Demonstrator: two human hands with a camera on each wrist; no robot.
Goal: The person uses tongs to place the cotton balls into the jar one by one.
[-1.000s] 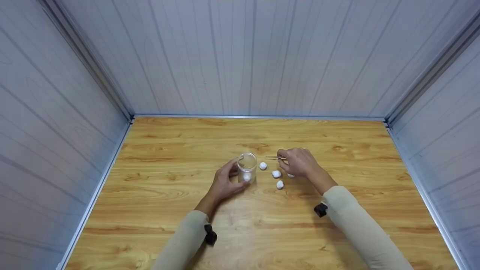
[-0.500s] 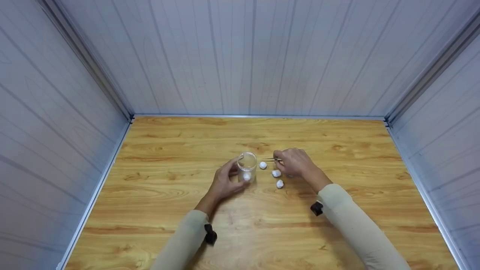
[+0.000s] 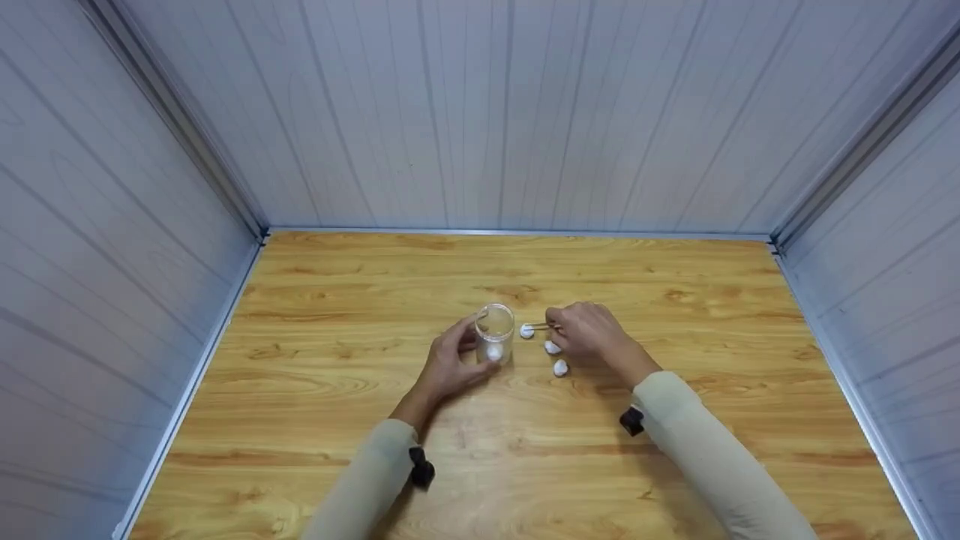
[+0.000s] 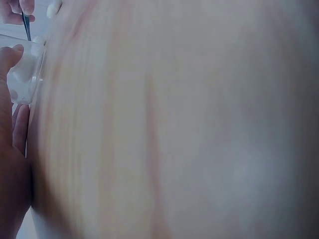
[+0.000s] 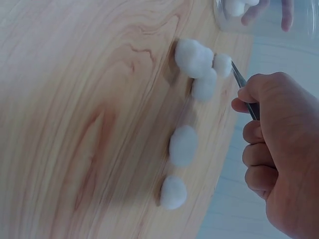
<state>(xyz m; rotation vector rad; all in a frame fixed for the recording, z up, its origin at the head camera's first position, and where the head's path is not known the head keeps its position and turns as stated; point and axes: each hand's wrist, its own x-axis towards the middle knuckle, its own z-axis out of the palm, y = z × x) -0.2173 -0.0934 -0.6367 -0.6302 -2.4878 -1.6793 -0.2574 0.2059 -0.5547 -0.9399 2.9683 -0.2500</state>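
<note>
My left hand [image 3: 448, 364] grips a clear jar [image 3: 503, 343] that stands on the wooden table, fingers and thumb around its side. White cotton balls [image 5: 235, 7] lie inside it, seen through the wall in the right wrist view. My right hand [image 3: 592, 330] pinches dark slim tweezers [image 5: 239, 76]. Their tips are at a cotton ball [image 3: 526, 331] just right of the jar; whether they squeeze it I cannot tell. Nearer to me lie a second cotton ball [image 3: 553, 347], partly behind the right hand, and a third cotton ball [image 3: 560, 367].
In the right wrist view several cotton balls are strewn on the table [image 5: 89, 164], among them two lower ones, an oval cotton ball [image 5: 183, 145] and a rounder cotton ball [image 5: 173, 192]. Pale panel walls [image 3: 465, 112] enclose the table at the back and sides.
My right hand has shifted slightly left, and the tweezers' tips have come down from above onto the cotton ball beside the jar. The left hand and the jar stay put.
</note>
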